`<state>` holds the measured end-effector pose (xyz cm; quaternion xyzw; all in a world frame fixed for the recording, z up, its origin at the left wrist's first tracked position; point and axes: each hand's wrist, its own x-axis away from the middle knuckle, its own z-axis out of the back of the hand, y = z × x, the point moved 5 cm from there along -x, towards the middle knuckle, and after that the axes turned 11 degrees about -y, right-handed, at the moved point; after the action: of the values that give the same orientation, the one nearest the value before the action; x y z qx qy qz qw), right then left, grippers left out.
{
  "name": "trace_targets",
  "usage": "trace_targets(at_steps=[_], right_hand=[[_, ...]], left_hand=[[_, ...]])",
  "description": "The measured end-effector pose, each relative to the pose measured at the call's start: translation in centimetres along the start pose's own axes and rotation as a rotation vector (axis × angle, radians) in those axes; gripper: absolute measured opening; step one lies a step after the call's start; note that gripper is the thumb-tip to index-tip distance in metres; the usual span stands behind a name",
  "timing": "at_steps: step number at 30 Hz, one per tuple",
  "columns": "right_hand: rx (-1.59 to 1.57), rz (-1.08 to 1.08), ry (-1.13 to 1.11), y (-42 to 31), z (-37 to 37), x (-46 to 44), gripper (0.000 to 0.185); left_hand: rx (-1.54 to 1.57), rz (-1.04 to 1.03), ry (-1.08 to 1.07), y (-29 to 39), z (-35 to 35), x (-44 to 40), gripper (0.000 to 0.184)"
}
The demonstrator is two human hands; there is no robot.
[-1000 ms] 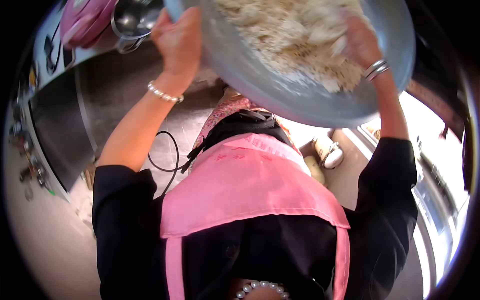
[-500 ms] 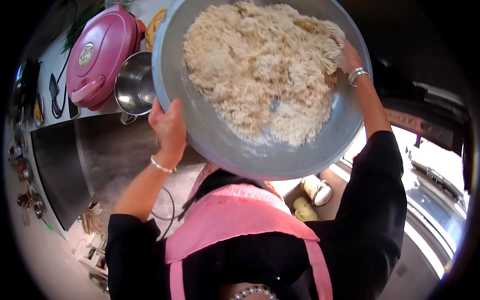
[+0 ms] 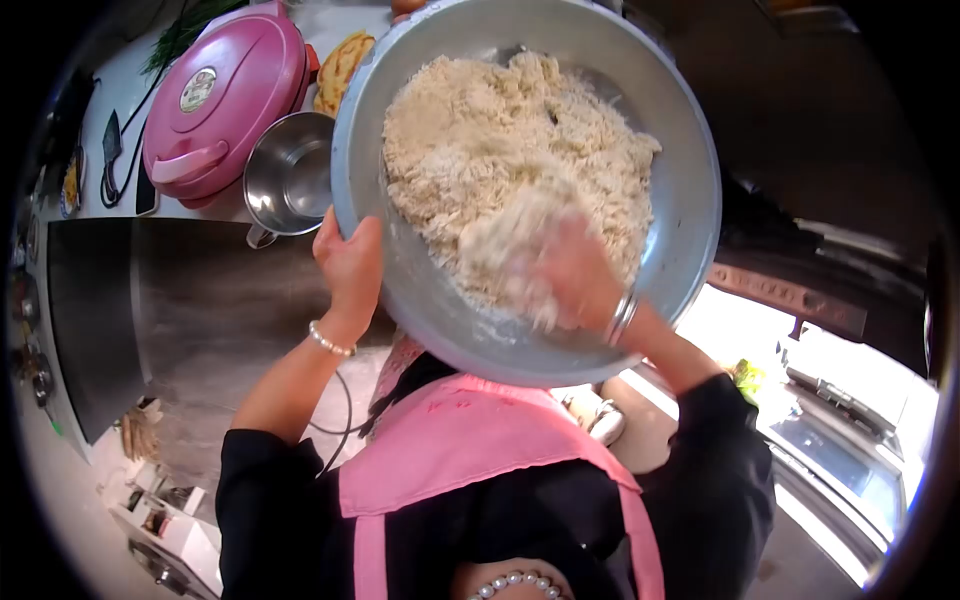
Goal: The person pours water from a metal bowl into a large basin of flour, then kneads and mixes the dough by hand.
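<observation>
A wide grey metal basin [image 3: 690, 190] holds a heap of shaggy, floury dough [image 3: 450, 150]. My left hand [image 3: 350, 262] grips the basin's left rim, thumb up along the wall and fingers wrapped around the outside. Inside the basin, my right hand [image 3: 572, 268] is sunk in the near side of the dough, blurred by motion. A clump of the crumbly dough shows at its fingers, whose tips are hidden. Dry flour dusts the basin's bottom close to me.
Left of the basin stand a steel pot [image 3: 290, 175] and a pink electric griddle [image 3: 225, 105] on a white counter. A browned flatbread [image 3: 345, 70] lies behind the pot. A knife [image 3: 111, 150] rests at the far left. A dark appliance [image 3: 800, 295] stands at right.
My right hand has moved from the basin's right wall leftward and nearer to me, into the dough. My left hand keeps its hold on the rim. The basin sits slightly lower in view.
</observation>
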<state>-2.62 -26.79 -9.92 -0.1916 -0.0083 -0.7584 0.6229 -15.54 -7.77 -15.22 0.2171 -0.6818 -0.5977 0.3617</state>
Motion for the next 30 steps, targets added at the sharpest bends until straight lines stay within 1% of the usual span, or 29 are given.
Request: trace_targets(at_steps=[1, 2, 4, 6, 8, 9, 10, 11, 12, 13, 15, 18, 19, 21, 22, 23, 25, 26, 27, 28, 29, 30], right_hand=[[0.022, 0.119, 0.042, -1.4, -0.6, 0.7, 0.023], [0.034, 0.141, -0.014, -2.9, -2.0, -0.4, 0.026], [0.109, 0.278, 0.110, -3.1, -2.2, -5.3, 0.029], [0.100, 0.203, 0.281, -0.2, -1.3, -11.4, 0.041], [0.156, -0.246, -0.327, 3.7, 0.9, -16.0, 0.053], [-0.026, -0.344, -0.297, 6.0, 3.2, -15.5, 0.064], [-0.042, -0.369, 0.020, 10.1, 2.3, -14.6, 0.069], [0.087, -0.420, -0.070, 13.5, 2.5, -13.6, 0.071], [0.189, -0.446, -0.098, 16.4, 2.8, -11.6, 0.058], [0.032, -0.456, -0.098, 22.4, 0.8, -9.7, 0.054], [-0.176, -0.442, -0.076, 26.3, 0.4, -11.3, 0.045], [-0.416, -0.445, -0.027, 20.4, 4.3, -15.7, 0.030], [-0.492, -0.447, -0.008, 18.5, 4.2, -17.3, 0.028], [0.066, -0.498, 0.042, 13.2, 2.9, -20.8, 0.018], [0.076, -0.411, -0.079, 11.4, 1.2, -20.6, 0.016], [0.089, -0.332, -0.191, 10.2, -0.7, -19.4, 0.014], [0.125, -0.113, -0.246, 8.7, -4.7, -14.5, 0.018], [-0.311, -0.386, -0.471, 7.5, -3.9, -10.5, 0.028], [0.118, -0.131, -0.387, 4.7, -2.4, -6.9, 0.033], [0.029, -0.074, -0.252, 3.2, -0.7, -3.4, 0.032], [0.045, -0.074, -0.331, 2.6, -0.3, -1.1, 0.029], [0.100, 0.068, -0.128, 2.2, -1.7, 2.1, 0.025]], left_hand=[[-0.017, -0.014, 0.008, 0.1, -0.1, -0.2, 0.006], [-0.053, -0.022, 0.008, 0.3, -0.1, -0.1, 0.006], [-0.098, -0.021, 0.021, 0.3, 0.1, 0.0, 0.007], [-0.100, 0.003, 0.035, 0.2, 0.0, 0.1, 0.007], [-0.162, 0.005, 0.052, 0.4, -0.2, -0.1, 0.006], [-0.191, 0.009, 0.051, 0.7, -0.1, 0.2, 0.005], [-0.145, 0.004, 0.040, 0.7, -0.1, 0.2, 0.005], [-0.097, -0.006, 0.027, 0.5, -0.2, 0.0, 0.004], [-0.049, -0.005, 0.012, 0.4, -0.1, 0.2, 0.004], [-0.050, -0.013, 0.002, 0.5, 0.0, 0.5, 0.004], [-0.047, -0.039, 0.011, 0.5, 0.1, 0.1, 0.004], [-0.109, -0.042, 0.031, 0.1, 0.2, 0.0, 0.005], [-0.123, -0.037, 0.039, 0.1, 0.1, -0.1, 0.005], [-0.197, -0.055, 0.051, 0.6, 0.2, -0.3, 0.005], [-0.231, -0.063, 0.042, 0.9, 0.2, -0.1, 0.006], [-0.231, -0.054, 0.028, 0.9, 0.2, 0.1, 0.006], [-0.225, -0.053, 0.011, 0.4, 0.3, -0.2, 0.008], [-0.163, -0.052, -0.004, 0.3, 0.4, 0.1, 0.008], [-0.100, -0.055, -0.016, 0.1, 0.4, 0.0, 0.008], [-0.038, -0.053, -0.026, -0.1, 0.3, 0.0, 0.008], [-0.056, -0.058, -0.021, 0.2, 0.3, 0.2, 0.007], [-0.075, -0.065, -0.011, 0.4, 0.2, 0.3, 0.007]])
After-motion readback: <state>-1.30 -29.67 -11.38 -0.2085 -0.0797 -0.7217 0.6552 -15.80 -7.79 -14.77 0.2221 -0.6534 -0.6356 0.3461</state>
